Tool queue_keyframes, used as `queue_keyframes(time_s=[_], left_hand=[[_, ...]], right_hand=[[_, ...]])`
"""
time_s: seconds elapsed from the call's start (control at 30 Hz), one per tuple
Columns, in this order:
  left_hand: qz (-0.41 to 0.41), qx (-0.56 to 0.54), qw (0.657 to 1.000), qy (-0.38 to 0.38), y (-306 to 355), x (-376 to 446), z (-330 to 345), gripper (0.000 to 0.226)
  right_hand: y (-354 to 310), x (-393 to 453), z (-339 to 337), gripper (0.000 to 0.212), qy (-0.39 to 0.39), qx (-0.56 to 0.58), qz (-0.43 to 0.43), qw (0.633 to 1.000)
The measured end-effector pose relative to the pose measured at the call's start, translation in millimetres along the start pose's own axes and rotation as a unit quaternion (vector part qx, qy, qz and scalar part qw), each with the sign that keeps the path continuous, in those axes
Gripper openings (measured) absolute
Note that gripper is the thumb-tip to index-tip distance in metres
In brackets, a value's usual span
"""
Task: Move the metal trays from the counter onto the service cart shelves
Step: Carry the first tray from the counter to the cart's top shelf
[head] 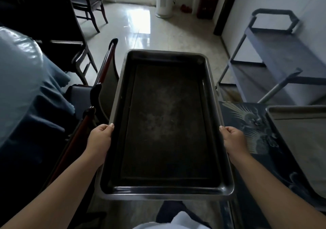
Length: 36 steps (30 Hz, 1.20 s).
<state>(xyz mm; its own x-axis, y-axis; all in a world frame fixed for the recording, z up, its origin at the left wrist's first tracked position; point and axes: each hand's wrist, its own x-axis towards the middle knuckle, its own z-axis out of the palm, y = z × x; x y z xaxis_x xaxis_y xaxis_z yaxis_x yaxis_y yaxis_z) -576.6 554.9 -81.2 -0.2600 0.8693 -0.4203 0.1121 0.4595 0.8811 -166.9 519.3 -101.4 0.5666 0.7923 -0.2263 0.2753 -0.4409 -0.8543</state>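
Holding a dark metal tray [165, 122] out in front at about waist height, a person stands in a dim room, seen from a head cam looking down. Tray is long and rectangular w/ a raised rim, its short near edge close to the body and its far edge pointing toward a pale, glossy tiled floor [141, 29]. That floor is the open room ahead.

To the left, dark wooden chairs [104, 73] crowd close to the tray's left rim, beside a table w/ a shiny blue cloth [26, 80]. To the right, a gray service cart [275, 55] stands against the wall, well apart from the tray, its two visible shelves bare and its handle at the far end. Nearer on the right, a counter w/ a dark patterned cloth [250, 122] carries a second, lighter metal tray [303, 140], cut off by the frame edge.

Grip: left hand [100, 140] curls around the tray's left rim, thumb on top, fingers hidden under the edge. Right hand [232, 138] wraps the right rim the same way, directly opposite. Both hands sit toward the near half of the tray.
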Motion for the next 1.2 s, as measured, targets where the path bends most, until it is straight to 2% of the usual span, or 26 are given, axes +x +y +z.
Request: queue_keyframes(time_s=[0.27, 0.43, 0.53, 0.9, 1.2], left_hand=[[0.002, 0.020, 1.000, 0.013, 86.6, 89.8, 74.5, 0.031], [0.022, 0.040, 0.999, -0.007, 133.5, 165.7, 111.9, 0.032], [0.042, 0.055, 0.997, -0.025, 160.0, 227.4, 140.9, 0.032], [0.100, 0.153, 0.973, -0.143, 296.5, 436.6, 264.3, 0.035], [0.155, 0.245, 0.922, -0.257, 370.6, 511.7, 445.8, 0.031]], right_hand=[[-50.2, 135.4, 10.3, 0.038, 0.014, -0.009, -0.019, 1.000], [-82.6, 212.1, 26.3, 0.031, 0.026, 0.008, -0.006, 1.000], [-97.1, 259.7, 41.2, 0.035, 0.041, 0.018, 0.009, 0.999], [-139.5, 391.2, 75.7, 0.030, 0.193, 0.052, 0.091, 0.975], [-122.8, 463.8, 25.9, 0.021, 0.328, 0.071, 0.163, 0.928]])
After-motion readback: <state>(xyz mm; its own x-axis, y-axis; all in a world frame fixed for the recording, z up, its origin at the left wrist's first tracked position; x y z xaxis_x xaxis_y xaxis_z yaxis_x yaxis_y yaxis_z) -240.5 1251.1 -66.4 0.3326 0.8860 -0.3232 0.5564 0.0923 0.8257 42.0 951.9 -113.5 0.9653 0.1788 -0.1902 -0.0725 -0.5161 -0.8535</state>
